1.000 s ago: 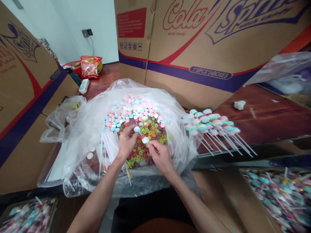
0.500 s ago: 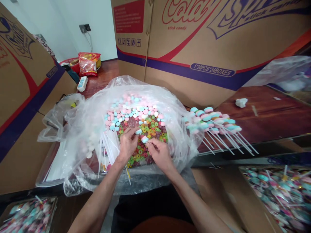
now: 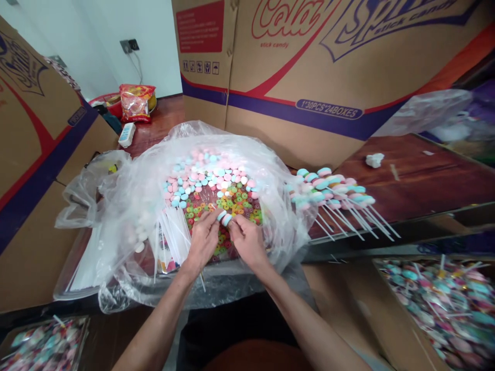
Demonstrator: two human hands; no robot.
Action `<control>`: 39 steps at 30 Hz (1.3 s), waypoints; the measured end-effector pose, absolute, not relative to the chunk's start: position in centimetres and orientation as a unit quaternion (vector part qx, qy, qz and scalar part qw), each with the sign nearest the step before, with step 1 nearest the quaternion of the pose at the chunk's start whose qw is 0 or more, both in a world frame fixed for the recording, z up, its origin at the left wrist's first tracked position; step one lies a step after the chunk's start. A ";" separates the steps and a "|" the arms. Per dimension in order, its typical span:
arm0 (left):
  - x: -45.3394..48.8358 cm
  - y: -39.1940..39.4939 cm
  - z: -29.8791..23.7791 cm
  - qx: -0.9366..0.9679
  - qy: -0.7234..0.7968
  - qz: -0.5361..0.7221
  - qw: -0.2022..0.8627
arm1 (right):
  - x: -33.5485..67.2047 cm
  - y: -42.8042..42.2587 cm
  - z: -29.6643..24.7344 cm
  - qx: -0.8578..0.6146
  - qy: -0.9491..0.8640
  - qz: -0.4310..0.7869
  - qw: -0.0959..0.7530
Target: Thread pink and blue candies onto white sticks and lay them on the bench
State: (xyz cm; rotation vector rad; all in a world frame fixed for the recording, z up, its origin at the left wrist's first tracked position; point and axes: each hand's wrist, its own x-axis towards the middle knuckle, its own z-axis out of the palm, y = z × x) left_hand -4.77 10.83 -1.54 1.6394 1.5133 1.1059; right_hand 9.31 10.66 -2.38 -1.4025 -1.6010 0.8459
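My left hand (image 3: 204, 238) pinches a pale blue and white marshmallow candy (image 3: 221, 215) between thumb and fingertips. Against it, my right hand (image 3: 248, 240) is closed on a second marshmallow candy (image 3: 227, 220), blue, white and pink; whether a stick runs through it I cannot tell. Both hands are inside the mouth of a clear plastic bag (image 3: 286, 232). Beneath them lie many gummy rings (image 3: 236, 198) in green, orange and red. Loose pink, blue and white marshmallow candies (image 3: 193, 180) spread behind. White sticks (image 3: 174, 232) lie in a pile beside my left hand.
Finished marshmallow sticks (image 3: 334, 190) lie stacked on the right of the table (image 3: 417, 175). Large cardboard boxes (image 3: 270, 118) stand behind and to the left. Lower boxes hold wrapped candy (image 3: 444, 304) at right and more wrapped candy (image 3: 46, 342) at left. A crumpled tissue (image 3: 375, 160) lies at right.
My hands have come together, bringing the two marshmallow candies side by side. The right hand has turned and moved slightly left. The view has shifted slightly.
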 end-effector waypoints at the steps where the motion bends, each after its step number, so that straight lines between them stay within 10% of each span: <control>1: -4.8 11.0 -1.5 0.620 0.573 0.421 0.331 | 9.4 10.6 -2.3 -0.559 -0.634 0.338 0.413; 15: -1.9 16.8 -2.2 0.747 0.598 0.265 0.122 | 12.8 9.2 -3.1 -0.596 -0.531 0.360 0.484; 25: -5.7 17.8 -2.4 0.670 0.611 0.380 0.183 | 12.6 9.0 -3.3 -0.588 -0.554 0.353 0.472; 39: -4.3 19.1 0.0 0.764 0.631 0.093 0.094 | 12.5 9.0 -3.5 -0.582 -0.572 0.352 0.458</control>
